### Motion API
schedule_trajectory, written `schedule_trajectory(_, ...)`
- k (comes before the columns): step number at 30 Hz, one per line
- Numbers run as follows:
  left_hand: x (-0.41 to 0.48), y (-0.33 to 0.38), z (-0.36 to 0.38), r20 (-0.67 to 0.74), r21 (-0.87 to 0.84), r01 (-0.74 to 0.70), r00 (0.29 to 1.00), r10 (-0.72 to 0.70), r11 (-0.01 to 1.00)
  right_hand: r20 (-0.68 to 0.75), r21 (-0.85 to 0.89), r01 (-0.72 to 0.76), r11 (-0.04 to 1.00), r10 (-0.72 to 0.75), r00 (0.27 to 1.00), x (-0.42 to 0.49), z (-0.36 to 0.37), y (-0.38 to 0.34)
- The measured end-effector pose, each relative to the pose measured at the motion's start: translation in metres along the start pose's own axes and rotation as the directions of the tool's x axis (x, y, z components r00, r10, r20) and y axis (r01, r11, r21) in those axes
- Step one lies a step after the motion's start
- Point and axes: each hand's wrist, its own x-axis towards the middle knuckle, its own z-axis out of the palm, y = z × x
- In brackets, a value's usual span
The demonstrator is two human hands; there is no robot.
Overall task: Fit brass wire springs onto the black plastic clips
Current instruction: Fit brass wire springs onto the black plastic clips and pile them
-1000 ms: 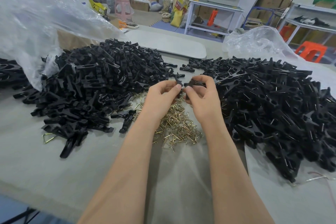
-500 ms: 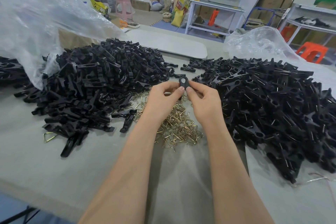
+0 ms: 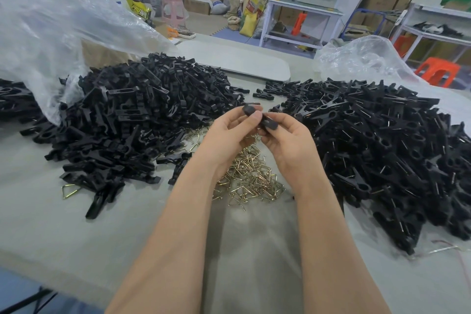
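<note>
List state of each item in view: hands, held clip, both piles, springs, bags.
left hand: pinching held clip
right hand: gripping held clip
held clip: off table, between both hands, spring not visible
left clip pile: loose, no springs visible
right clip pile: heaped, wire visible on many
brass springs: loose heap on table
left plastic bag: open, crumpled

You can't read any text here. The yellow bag (image 3: 139, 7) in the upper left carries dark lettering, too blurred to make out.

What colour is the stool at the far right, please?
Orange; the stool shows behind the clear plastic bag in the head view.
</note>
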Motion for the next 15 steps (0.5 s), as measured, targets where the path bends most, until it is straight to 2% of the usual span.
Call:
schedule_trajectory(3, 0.000, 0.002, -0.002, -0.001, -0.101, -0.010, 1.000, 0.010, 0.995, -0.083, 0.069, -0.056, 0.996, 0.062, 0.995, 0.000, 0.003, -0.001)
schedule_trajectory(4, 0.000, 0.003, -0.003, -0.035, -0.161, -0.010, 0.999, 0.004, 0.987, -0.140, 0.009, -0.065, 0.998, 0.066, 0.988, 0.001, 0.003, 0.000)
schedule_trajectory(5, 0.001, 0.004, -0.004, -0.088, -0.244, -0.004, 0.996, -0.018, 0.970, -0.197, -0.143, -0.067, 0.987, 0.038, 0.980, 0.002, 0.002, 0.001)
schedule_trajectory(6, 0.002, 0.006, -0.007, -0.144, -0.345, 0.001, 0.988, -0.054, 0.938, -0.217, -0.376, -0.070, 0.924, -0.015, 0.976, 0.002, 0.001, 0.003)
schedule_trajectory(7, 0.003, 0.008, -0.010, -0.186, -0.453, 0.001, 0.978, -0.096, 0.891, -0.171, -0.611, -0.066, 0.789, -0.050, 0.984, 0.000, 0.000, 0.004)
schedule_trajectory(8, 0.004, 0.009, -0.012, -0.212, -0.549, -0.003, 0.968, -0.136, 0.836, -0.078, -0.781, -0.047, 0.622, -0.022, 0.997, -0.002, 0.000, 0.006)
schedule_trajectory(10, 0.004, 0.011, -0.016, -0.231, -0.669, -0.011, 0.953, -0.194, 0.743, 0.070, -0.939, 0.002, 0.344, 0.187, 0.980, -0.007, 0.008, 0.013)
schedule_trajectory(11, 0.003, 0.011, -0.016, -0.230, -0.700, -0.011, 0.950, -0.211, 0.714, 0.095, -0.968, 0.028, 0.251, 0.259, 0.961, -0.009, 0.014, 0.019)
schedule_trajectory(13, 0.002, 0.011, -0.015, -0.222, -0.733, -0.010, 0.948, -0.226, 0.680, 0.100, -0.981, 0.058, 0.187, 0.226, 0.969, -0.010, 0.023, 0.029)
schedule_trajectory(15, 0.002, 0.011, -0.015, -0.232, -0.749, -0.016, 0.943, -0.239, 0.662, 0.101, -0.980, 0.084, 0.180, 0.083, 0.991, -0.009, 0.026, 0.033)
